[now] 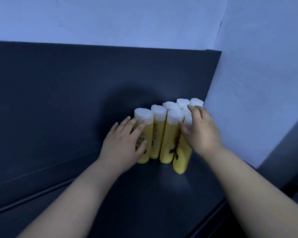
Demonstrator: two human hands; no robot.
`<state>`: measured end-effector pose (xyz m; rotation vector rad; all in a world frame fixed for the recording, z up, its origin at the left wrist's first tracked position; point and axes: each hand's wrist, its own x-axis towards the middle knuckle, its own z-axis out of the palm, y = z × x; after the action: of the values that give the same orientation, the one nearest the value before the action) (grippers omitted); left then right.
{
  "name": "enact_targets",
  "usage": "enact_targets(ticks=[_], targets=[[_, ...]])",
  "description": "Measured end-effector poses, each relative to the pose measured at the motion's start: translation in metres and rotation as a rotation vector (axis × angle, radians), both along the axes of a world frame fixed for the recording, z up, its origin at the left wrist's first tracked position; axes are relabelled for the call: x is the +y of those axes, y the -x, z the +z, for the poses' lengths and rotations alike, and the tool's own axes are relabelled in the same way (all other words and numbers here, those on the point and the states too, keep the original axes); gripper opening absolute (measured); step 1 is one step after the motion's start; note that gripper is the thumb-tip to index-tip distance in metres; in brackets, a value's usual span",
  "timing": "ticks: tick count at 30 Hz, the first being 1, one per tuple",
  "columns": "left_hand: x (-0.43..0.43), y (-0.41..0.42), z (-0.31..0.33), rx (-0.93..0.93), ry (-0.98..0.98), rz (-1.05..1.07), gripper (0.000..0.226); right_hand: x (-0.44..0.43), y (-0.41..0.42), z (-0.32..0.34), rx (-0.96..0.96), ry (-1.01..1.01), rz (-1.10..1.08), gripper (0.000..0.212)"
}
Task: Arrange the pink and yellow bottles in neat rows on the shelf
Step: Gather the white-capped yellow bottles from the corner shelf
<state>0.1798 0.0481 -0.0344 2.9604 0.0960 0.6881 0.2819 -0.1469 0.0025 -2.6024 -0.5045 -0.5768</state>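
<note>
The yellow bottles (165, 145) stood packed in the shelf (162, 194) corner. Both left hand (122, 145) and right hand (201, 129) pressed flat, unclenched fingers against them, likely squeezing rows tight.

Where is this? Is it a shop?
Probably a shop or stockroom, though I can't be sure. Several matching yellow bottles with white caps stand packed together on a dark shelf with a tall back panel, in the corner by a plain wall.
</note>
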Motion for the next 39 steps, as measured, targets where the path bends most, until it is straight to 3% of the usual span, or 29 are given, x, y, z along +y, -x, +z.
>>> enact_targets(ticks=[6,12,16,21,23,26,30,32,35,39], targets=[[-0.006,-0.053,0.011,-0.003,0.037,-0.009,0.056,-0.021,-0.034,0.0,0.123,0.121,0.065,0.053],[-0.005,-0.073,0.015,-0.11,-0.023,0.006,0.045,-0.039,-0.05,0.013,-0.18,0.424,0.094,0.06],[-0.003,-0.087,0.02,-0.085,-0.021,0.086,0.048,-0.039,-0.066,0.0,-0.102,0.231,0.38,0.043],[-0.004,-0.094,-0.002,-0.335,0.259,0.022,0.036,-0.036,-0.068,-0.015,-0.157,0.084,0.344,0.052],[-0.01,-0.096,-0.01,-0.367,0.326,-0.004,0.029,-0.036,-0.065,-0.018,-0.164,0.058,0.292,0.042],[-0.015,-0.097,-0.008,-0.353,0.327,0.004,0.026,-0.039,-0.06,-0.017,-0.1,0.031,0.201,0.041],[-0.013,-0.09,0.003,-0.317,0.249,0.055,0.031,-0.051,-0.056,-0.004,0.085,-0.1,0.387,0.036],[-0.014,-0.085,0.01,-0.272,0.225,0.067,0.037,-0.052,-0.056,-0.002,0.133,-0.071,0.433,0.026],[-0.021,-0.08,0.016,-0.167,0.233,0.093,0.029,-0.043,-0.057,-0.009,0.075,0.025,0.409,0.024],[-0.035,-0.075,0.014,-0.214,0.23,0.067,0.035,-0.038,-0.058,-0.02,-0.029,-0.094,0.404,0.025]])
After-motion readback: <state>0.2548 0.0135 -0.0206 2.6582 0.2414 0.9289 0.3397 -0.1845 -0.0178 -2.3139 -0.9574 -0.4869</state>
